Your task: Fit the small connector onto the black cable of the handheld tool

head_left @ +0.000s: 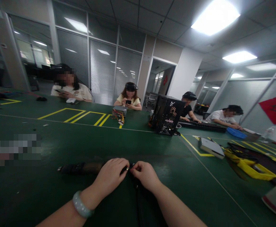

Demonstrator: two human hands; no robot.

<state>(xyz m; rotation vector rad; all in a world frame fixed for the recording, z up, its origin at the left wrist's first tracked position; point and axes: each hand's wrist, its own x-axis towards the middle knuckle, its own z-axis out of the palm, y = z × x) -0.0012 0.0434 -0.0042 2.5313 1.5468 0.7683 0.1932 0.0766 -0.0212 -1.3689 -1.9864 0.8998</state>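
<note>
A long dark tool with a brownish middle and a small metal tip [78, 168] lies on the green table; its exact kind is unclear. My left hand [113, 172] is closed over its right end. A small brass-coloured spot shows at my left fingertips. Close beside it, the fingers of my right hand [144, 175] are pinched together, almost touching the left fingertips. What they pinch is small, dark and mostly hidden. Below my right hand, a black cord [139, 205] runs down toward the near edge of view.
A black computer case [167, 115] stands beyond my hands. A power supply with wires [119, 111] sits farther back. At right are a grey box-shaped device [211, 147], a yellow tray [256, 170] and a blue tray [236, 132]. Several people sit around the table.
</note>
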